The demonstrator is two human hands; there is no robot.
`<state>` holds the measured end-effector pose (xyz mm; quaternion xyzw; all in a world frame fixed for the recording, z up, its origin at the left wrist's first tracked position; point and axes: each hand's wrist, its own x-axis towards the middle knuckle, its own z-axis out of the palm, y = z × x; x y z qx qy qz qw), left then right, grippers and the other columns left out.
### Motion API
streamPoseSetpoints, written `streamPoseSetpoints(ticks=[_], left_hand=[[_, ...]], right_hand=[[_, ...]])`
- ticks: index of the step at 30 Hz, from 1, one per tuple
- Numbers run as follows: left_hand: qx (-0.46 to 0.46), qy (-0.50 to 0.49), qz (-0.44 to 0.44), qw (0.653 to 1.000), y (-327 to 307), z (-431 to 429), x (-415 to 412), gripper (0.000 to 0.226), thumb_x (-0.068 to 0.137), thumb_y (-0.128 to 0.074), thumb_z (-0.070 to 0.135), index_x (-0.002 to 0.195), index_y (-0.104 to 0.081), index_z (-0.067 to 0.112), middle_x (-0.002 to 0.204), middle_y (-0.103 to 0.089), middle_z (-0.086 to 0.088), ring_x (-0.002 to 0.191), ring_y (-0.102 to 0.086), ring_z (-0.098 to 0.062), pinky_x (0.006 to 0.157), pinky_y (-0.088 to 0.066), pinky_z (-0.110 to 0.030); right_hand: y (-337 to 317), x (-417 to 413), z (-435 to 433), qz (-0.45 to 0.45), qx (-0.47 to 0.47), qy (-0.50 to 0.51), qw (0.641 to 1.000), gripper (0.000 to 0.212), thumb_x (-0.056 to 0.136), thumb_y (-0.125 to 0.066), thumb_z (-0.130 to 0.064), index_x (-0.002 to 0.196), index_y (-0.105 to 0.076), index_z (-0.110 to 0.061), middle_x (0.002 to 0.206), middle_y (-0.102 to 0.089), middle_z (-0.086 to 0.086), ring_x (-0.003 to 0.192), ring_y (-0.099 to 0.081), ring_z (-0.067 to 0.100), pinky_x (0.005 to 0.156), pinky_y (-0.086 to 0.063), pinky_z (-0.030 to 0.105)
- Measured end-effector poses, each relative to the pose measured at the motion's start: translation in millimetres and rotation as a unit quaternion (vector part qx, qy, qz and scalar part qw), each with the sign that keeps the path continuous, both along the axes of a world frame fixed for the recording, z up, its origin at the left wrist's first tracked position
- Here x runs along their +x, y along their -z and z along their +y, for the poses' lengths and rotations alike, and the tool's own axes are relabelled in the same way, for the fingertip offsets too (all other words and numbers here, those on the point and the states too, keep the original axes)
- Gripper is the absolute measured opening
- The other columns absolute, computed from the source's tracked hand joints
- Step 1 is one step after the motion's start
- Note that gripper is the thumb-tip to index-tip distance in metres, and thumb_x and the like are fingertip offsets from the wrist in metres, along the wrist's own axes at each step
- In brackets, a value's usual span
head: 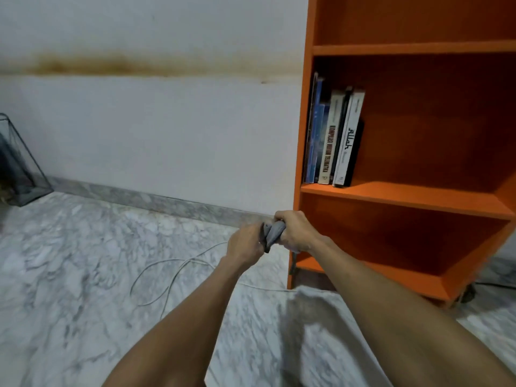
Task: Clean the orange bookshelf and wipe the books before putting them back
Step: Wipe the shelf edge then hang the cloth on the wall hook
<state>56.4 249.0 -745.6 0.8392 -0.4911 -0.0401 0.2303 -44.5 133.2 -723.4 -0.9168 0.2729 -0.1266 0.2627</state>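
I see both hands low down at the left front corner of the orange bookshelf (303, 152), level with its bottom compartment. The left hand (245, 243) and the right hand (297, 233) sit close together. Each has its fingers curled round a bunched grey cloth (273, 232), which is gripped between them. A thin end of the cloth hangs below the right hand, in front of the bookshelf's left panel.

The books (335, 141) stand on the bookshelf's middle board, packed against its left wall, spines outward. The ones on the right of the row lean slightly to the left. From here I count about five or six, dark blue, cream, black and white.

On the marble floor (69, 261) left of the bookshelf, a white cable (170, 277) lies in loose loops and runs toward the bookshelf's foot. Far to the left of the bookshelf a wire basket (19, 169) stands against the wall (167, 135). A brown stain (111, 62) streaks that wall at about the height of the bookshelf's upper board. A small dark wheel (469, 293) shows under the bookshelf's right end. Grey fabric (321, 305) lies blurred just in front of the bookshelf; I cannot tell what it is.
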Motion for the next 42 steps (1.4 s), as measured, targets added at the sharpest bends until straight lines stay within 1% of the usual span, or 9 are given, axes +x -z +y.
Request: streamPoseSetpoints(ticks=[3,8,16,24,30,32,35,37,42], left_hand=[[0.034,-0.053,0.013,0.998,42,-22,20,0.011,0.086,-0.058,0.02,0.084,-0.048,0.014,0.091,-0.067,-0.012,0.086,-0.061,-0.035,0.059,-0.034,-0.033],[0.104,-0.097,0.004,0.99,101,-60,54,0.022,0.087,-0.056,0.025,0.1,-0.058,0.008,0.1,-0.067,-0.015,0.092,-0.062,-0.037,0.063,-0.036,-0.032],[0.148,-0.155,0.051,0.976,51,-67,69,0.02,0.082,-0.054,0.018,0.1,-0.058,0.008,0.098,-0.066,-0.014,0.09,-0.063,-0.036,0.063,-0.037,-0.031],[0.146,-0.249,0.085,0.954,-125,-18,67,0.019,0.084,-0.05,0.015,0.101,-0.055,0.009,0.099,-0.066,-0.012,0.093,-0.062,-0.035,0.068,-0.038,-0.033],[0.14,-0.297,0.098,0.939,-275,18,70,0.016,0.083,-0.047,0.013,0.097,-0.053,0.01,0.094,-0.064,-0.009,0.083,-0.061,-0.032,0.065,-0.039,-0.033],[0.126,-0.314,0.079,0.938,-356,24,80,0.013,0.082,-0.047,0.014,0.094,-0.05,0.012,0.094,-0.065,-0.009,0.082,-0.061,-0.032,0.065,-0.039,-0.033],[0.081,-0.328,0.053,0.94,-441,19,94,0.01,0.08,-0.047,0.016,0.091,-0.049,0.014,0.094,-0.065,-0.008,0.084,-0.061,-0.033,0.066,-0.04,-0.033],[0.052,-0.331,0.044,0.941,-488,11,100,0.014,0.08,-0.047,0.017,0.092,-0.052,0.013,0.093,-0.066,-0.008,0.084,-0.061,-0.034,0.067,-0.044,-0.034],[-0.036,-0.331,-0.004,0.943,-604,-16,110,0.015,0.082,-0.047,0.02,0.094,-0.053,0.012,0.098,-0.066,-0.013,0.091,-0.061,-0.038,0.073,-0.045,-0.037]], right_hand=[[50,28,-27,0.024,0.032,-0.007,0.999,0.031,0.063,-0.08,-0.008,0.077,-0.057,-0.024,0.08,-0.063,0.001,0.074,-0.064,0.019,0.055,-0.057,0.037],[125,70,-73,0.084,0.099,-0.013,0.991,0.023,0.063,-0.076,-0.018,0.077,-0.057,-0.016,0.076,-0.065,0.009,0.07,-0.064,0.025,0.05,-0.049,0.033],[82,90,-74,0.19,0.114,-0.027,0.975,0.017,0.073,-0.065,-0.009,0.074,-0.053,-0.02,0.079,-0.062,0.013,0.074,-0.057,0.032,0.056,-0.039,0.03],[-100,95,-41,0.239,0.137,-0.075,0.958,0.018,0.075,-0.07,-0.023,0.085,-0.056,-0.017,0.085,-0.059,0.007,0.079,-0.056,0.03,0.061,-0.043,0.032],[-252,97,-21,0.242,0.167,-0.123,0.948,0.041,0.073,-0.071,-0.004,0.109,-0.05,-0.008,0.105,-0.058,0.014,0.083,-0.056,0.026,0.052,-0.048,0.032],[-340,103,-22,0.221,0.158,-0.095,0.958,0.045,0.073,-0.076,-0.006,0.107,-0.046,-0.008,0.103,-0.052,0.015,0.084,-0.059,0.031,0.052,-0.051,0.035],[-430,116,-35,0.162,0.123,-0.086,0.975,0.029,0.078,-0.069,-0.006,0.095,-0.046,-0.009,0.097,-0.053,0.014,0.074,-0.057,0.029,0.043,-0.044,0.027],[-484,121,-42,0.113,0.09,-0.076,0.987,0.025,0.079,-0.068,-0.008,0.088,-0.045,-0.012,0.093,-0.055,0.009,0.074,-0.053,0.028,0.052,-0.042,0.027],[-615,124,-60,-0.023,0.039,-0.028,0.999,0.022,0.079,-0.062,-0.003,0.096,-0.049,-0.008,0.086,-0.053,0.004,0.079,-0.057,0.032,0.055,-0.048,0.033]])
